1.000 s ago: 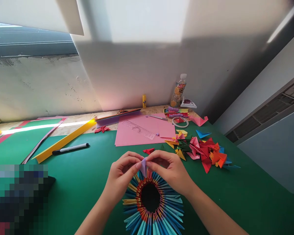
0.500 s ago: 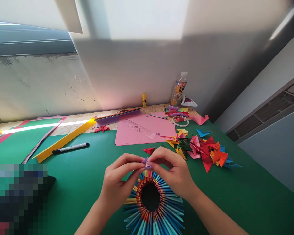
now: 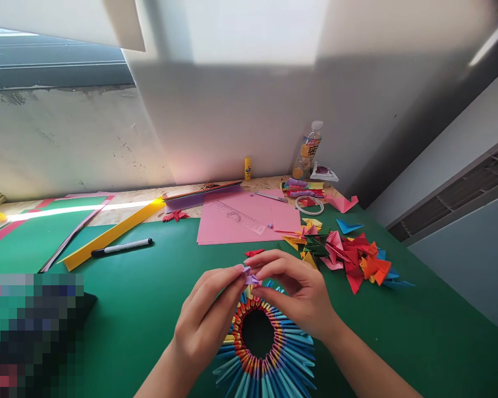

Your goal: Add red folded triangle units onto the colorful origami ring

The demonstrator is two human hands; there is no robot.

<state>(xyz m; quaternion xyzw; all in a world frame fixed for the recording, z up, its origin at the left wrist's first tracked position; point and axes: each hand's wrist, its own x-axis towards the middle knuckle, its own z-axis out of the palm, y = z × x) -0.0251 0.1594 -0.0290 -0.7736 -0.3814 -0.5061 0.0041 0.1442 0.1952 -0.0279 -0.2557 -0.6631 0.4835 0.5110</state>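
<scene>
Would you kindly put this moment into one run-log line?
left hand: pinching purple paper | right hand: at same paper | nearby: paper ring on green table | right: folded paper pile

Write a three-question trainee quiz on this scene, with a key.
1. Multiple choice: What colour is the small folded paper at the fingertips of the left hand and right hand?
A) orange
B) light purple
C) dark green

2. True or false: In the picture, the bottle stands to the right of the yellow tube.

3. Fill in: The clear ruler lies on ____ paper.

Key: 1. B; 2. true; 3. pink.
</scene>
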